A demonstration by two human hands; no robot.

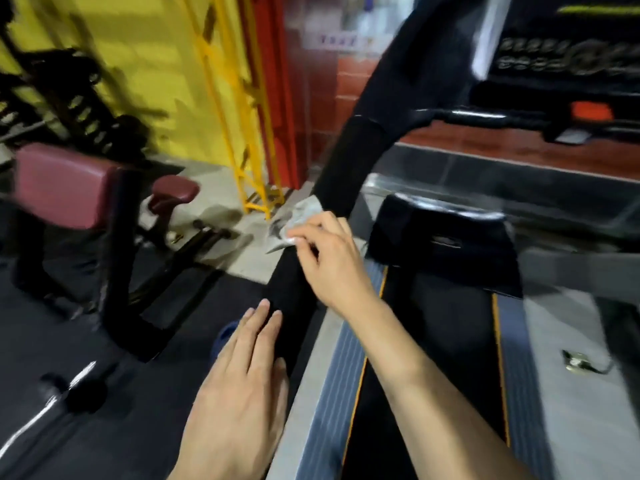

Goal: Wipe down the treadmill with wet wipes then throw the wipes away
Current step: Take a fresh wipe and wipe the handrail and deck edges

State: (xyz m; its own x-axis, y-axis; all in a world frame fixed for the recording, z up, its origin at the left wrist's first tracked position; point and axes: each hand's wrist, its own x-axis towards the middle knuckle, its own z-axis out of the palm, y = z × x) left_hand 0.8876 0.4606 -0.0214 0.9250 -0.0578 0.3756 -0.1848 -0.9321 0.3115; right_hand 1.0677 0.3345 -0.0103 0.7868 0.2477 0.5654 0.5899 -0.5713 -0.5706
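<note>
Nearest the camera, the left hand (242,372) lies flat with straight fingers close together on the lower end of the treadmill's black padded handrail (294,292), gripping nothing. Further up that same rail, the right hand (329,258) has its fingers curled, pinching a crumpled white wet wipe (294,220) against the rail; the wipe sticks out just past the fingertips, on the far upper side of them. The rail's long axis runs from near the left hand up and away, curving right toward the treadmill console (561,60), so the unwiped stretch probably lies ahead of the wipe, and the right hand is the one placed to carry it along.

To the rail's right lie the black walking belt (433,341) with grey ribbed side strips and the black motor cover (446,237). To its left stand a maroon padded bench (62,185) and a yellow metal frame (256,168). A sign on the far brick wall carries writing too blurred to read.
</note>
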